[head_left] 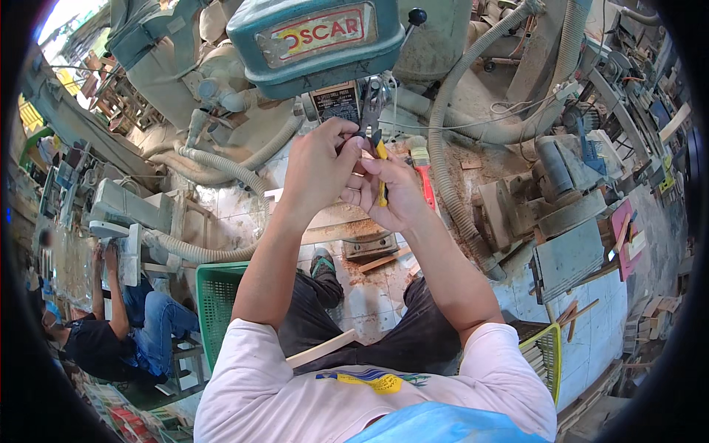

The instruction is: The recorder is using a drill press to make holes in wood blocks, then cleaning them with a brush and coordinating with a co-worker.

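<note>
Both hands are raised together just below the teal head of a drill press. My right hand is closed round a hand tool with a yellow-and-black handle, held upright; its exact kind is hard to make out. Beside it my left hand is closed in a pinch, its fingertips close to the tool, and whatever lies between them is hidden. Right of my right hand, a brush with a red handle and pale bristles lies by the machine. Across my lap rests a pale wood strip.
A green plastic basket stands at my left, a yellow-green crate with wood strips at my right. Ridged hoses run behind the press. Another machine stands right. At far left, a seated person works at another machine.
</note>
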{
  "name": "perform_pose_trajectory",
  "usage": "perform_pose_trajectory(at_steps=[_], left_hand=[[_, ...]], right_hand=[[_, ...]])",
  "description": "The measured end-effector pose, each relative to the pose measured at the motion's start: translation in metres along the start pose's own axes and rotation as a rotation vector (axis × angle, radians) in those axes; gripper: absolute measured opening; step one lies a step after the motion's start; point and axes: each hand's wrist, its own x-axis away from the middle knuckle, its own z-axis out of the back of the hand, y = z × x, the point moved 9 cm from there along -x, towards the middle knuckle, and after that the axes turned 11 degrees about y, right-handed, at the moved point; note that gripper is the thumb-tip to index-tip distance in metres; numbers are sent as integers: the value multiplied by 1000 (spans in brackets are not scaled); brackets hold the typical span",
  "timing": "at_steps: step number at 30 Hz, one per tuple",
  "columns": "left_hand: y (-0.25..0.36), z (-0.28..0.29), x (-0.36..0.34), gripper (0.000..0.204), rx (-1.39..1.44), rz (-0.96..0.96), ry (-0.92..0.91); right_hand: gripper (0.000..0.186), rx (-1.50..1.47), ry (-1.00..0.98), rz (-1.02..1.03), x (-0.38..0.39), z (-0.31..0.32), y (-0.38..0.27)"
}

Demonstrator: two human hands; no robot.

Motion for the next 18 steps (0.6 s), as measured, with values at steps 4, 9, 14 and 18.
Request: perform_pose_trajectory(at_steps=[4,9,14,18], left_hand=[[3,-4,2,21,-19,-41,4],[8,-15,6,18,-37,-98,27],[1,-57,19,18,217,154,-44],[7,-51,18,17,122,79,95]], right_hand=[[29,25,-89,-3,-8,4,1],[25,83,-88,-141,-3,20,-12],[25,437,30,-234,15,29,-59],[27,363,-86,-220,16,19,-63]])
